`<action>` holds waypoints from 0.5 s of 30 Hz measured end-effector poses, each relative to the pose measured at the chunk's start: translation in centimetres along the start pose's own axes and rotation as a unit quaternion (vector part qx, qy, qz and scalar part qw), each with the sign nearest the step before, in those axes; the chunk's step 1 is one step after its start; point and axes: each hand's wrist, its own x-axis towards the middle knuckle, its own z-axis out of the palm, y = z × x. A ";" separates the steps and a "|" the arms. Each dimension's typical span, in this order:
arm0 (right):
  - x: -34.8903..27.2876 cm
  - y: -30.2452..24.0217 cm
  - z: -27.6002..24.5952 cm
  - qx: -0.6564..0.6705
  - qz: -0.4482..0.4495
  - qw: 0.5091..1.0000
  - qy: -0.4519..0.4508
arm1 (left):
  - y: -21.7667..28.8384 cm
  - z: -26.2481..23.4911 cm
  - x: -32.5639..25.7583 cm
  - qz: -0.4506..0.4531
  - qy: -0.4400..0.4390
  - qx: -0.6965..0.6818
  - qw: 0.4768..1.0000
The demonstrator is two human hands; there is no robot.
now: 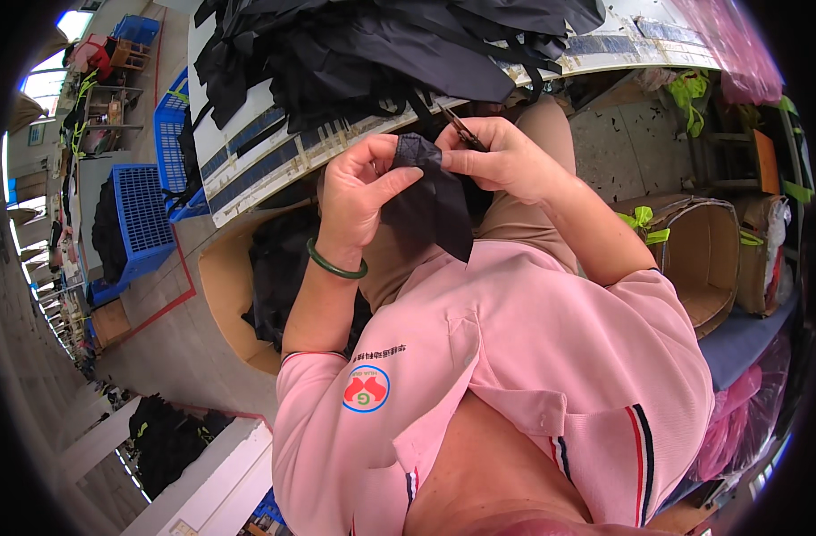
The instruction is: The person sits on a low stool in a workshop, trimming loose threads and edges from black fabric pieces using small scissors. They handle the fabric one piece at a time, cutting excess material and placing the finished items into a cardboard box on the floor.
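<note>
A small piece of black fabric (430,201) hangs between both hands above my lap. My left hand (359,183), with a green bangle on its wrist, pinches the fabric's upper left edge. My right hand (506,161) grips the top right edge and also holds small scissors (464,132), whose blades point up and left near the fabric's top. A big heap of black fabric pieces (381,49) lies on the table (265,156) just beyond my hands.
A cardboard box (225,286) with black fabric stands on the floor at my left. Blue plastic crates (144,210) stand further left. Another cardboard box (707,259) with yellow-green scraps is at my right. Pink plastic bags (738,411) lie at the lower right.
</note>
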 end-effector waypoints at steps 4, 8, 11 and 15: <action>-0.2 -0.1 0.0 0.028 0.012 1.000 0.006 | -0.2 -0.6 -0.2 -0.011 -0.006 -0.022 1.000; -0.5 0.0 -0.2 0.092 0.003 0.996 0.004 | -0.5 -0.5 -0.1 0.040 0.000 0.053 0.998; -0.6 -0.6 0.7 0.002 -0.019 0.999 0.043 | -0.8 -0.4 -0.1 0.050 -0.016 0.073 0.996; -0.3 0.0 0.6 0.066 0.008 0.997 0.025 | 0.1 0.6 -0.2 0.010 -0.014 -0.006 1.000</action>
